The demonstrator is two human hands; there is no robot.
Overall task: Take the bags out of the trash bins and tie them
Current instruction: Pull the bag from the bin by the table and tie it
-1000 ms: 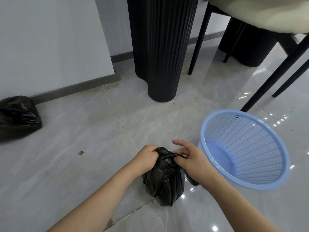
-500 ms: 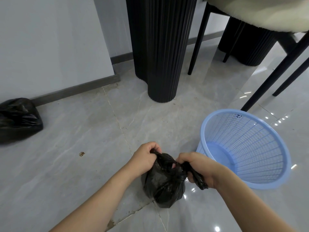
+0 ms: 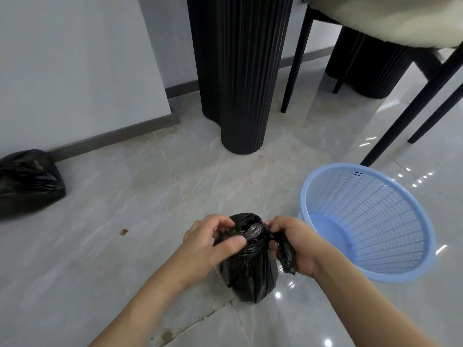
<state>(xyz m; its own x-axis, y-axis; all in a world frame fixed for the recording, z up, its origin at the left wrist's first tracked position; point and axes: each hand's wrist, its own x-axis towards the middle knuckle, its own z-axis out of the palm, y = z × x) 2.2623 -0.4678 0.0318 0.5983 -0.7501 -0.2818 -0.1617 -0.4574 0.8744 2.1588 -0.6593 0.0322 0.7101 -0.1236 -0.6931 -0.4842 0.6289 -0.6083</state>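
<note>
A small black trash bag (image 3: 249, 274) stands on the grey tiled floor in front of me. My left hand (image 3: 205, 242) pinches the bunched top of the bag from the left, thumb across the plastic. My right hand (image 3: 295, 244) grips a twisted end of the bag's neck, and that end hangs down over my palm. A light blue mesh trash bin (image 3: 400, 266) sits just right of the bag, tilted toward me, with nothing inside. A second black bag (image 3: 27, 181) lies against the wall at far left.
A black fluted table pedestal (image 3: 240, 76) rises straight ahead, with another (image 3: 370, 68) farther right. Thin black chair legs (image 3: 406, 108) cross the upper right above the bin. A small scrap (image 3: 123, 231) lies on the floor left of my hands.
Both hands have shifted on the bag's neck. The right hand pulled a twisted end out to the right and now holds it hanging over the palm. The bag stays in place.
</note>
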